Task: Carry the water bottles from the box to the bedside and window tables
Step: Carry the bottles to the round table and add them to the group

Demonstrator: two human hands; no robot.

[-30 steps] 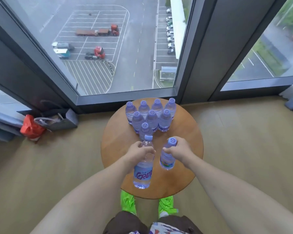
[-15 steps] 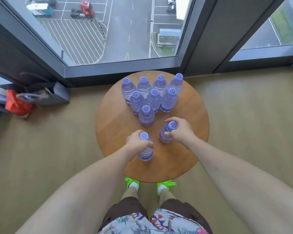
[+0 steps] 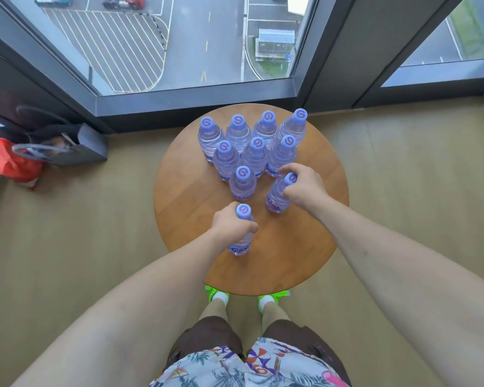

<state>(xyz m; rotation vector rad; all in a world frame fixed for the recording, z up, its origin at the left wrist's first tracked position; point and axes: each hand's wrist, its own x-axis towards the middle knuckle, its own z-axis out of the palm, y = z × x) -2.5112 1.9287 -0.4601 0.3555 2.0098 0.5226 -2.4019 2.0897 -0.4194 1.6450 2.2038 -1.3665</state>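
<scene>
The person is wearing dark brown shorts (image 3: 207,337), a pale floral shirt (image 3: 252,367) patterned with palm leaves and pink, neon green shoes (image 3: 217,293) and white socks (image 3: 221,297); both forearms are showing bare.

Even, bright daylight enters through the window (image 3: 196,40) ahead, casting only soft, faint shadows on the round table (image 3: 305,247), while wide-angle distortion bends the frame edges and enlarges the forearms, with focus reasonably sharp and no strong glare.
</scene>
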